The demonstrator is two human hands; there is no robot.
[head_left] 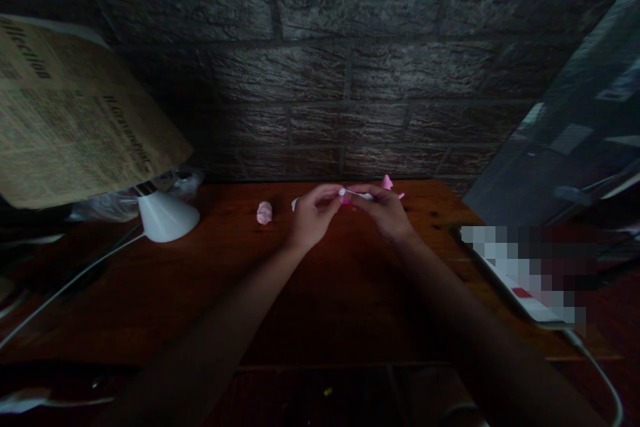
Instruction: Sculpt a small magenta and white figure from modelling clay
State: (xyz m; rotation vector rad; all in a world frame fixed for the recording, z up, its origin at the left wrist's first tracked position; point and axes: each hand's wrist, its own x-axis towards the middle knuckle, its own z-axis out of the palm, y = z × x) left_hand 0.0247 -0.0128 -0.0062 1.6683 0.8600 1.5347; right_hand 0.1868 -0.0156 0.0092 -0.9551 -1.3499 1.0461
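Over the far part of the wooden table, my left hand (316, 213) and my right hand (383, 209) meet fingertip to fingertip. Between them is a small white piece (342, 192), pinched by the left thumb and fingers; its kind is too small to make out. The right fingers are closed at its other side, around a thin white strip (366, 196). Bright pink bits (387, 182) show behind and below the right hand. A pale pink lump (265, 213) lies to the left of my left hand, and a white bit (295, 204) peeks out beside that hand.
A lamp with a newsprint shade (85, 113) and white base (167, 217) stands at the left, its cord crossing the wooden table (320, 300). A flat device (543, 310) with a white cable, partly pixelated, lies at the right edge. A dark brick wall (310, 80) rises behind.
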